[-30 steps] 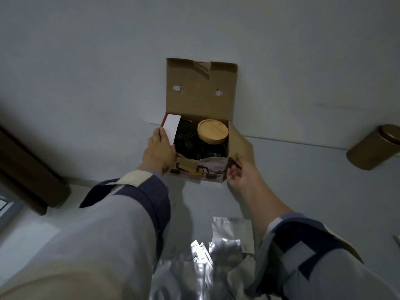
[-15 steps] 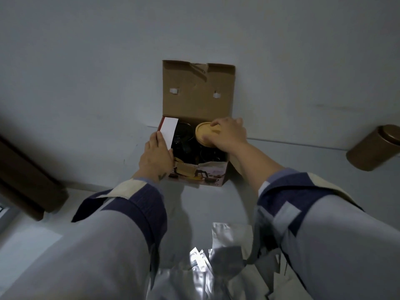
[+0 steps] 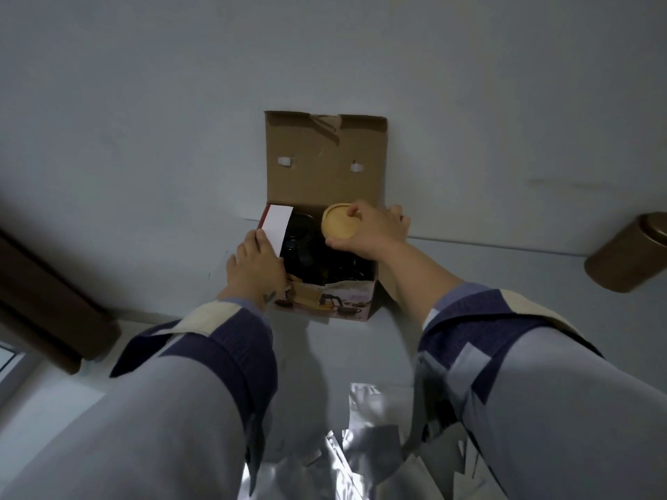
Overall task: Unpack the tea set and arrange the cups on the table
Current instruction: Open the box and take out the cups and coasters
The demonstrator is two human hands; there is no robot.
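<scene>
An open cardboard tea set box (image 3: 326, 157) stands on the white table against the wall, its lid flap upright. Dark glassware (image 3: 306, 247) fills its inside; single cups cannot be told apart. My right hand (image 3: 368, 229) grips a round wooden lid (image 3: 337, 221) at the box's right side, lifted a little above the opening. What hangs under the lid is hidden. My left hand (image 3: 254, 265) presses on the box's left wall, next to a white side flap (image 3: 277, 221).
A brown cylindrical tin (image 3: 628, 254) lies at the right against the wall. Several silver foil bags (image 3: 361, 445) lie on the table near me, between my arms. A dark wooden piece (image 3: 47, 308) runs along the left edge.
My right hand left the box's right flap, reached in and took hold of the wooden lid, which now sits higher. My left hand stayed on the left wall.
</scene>
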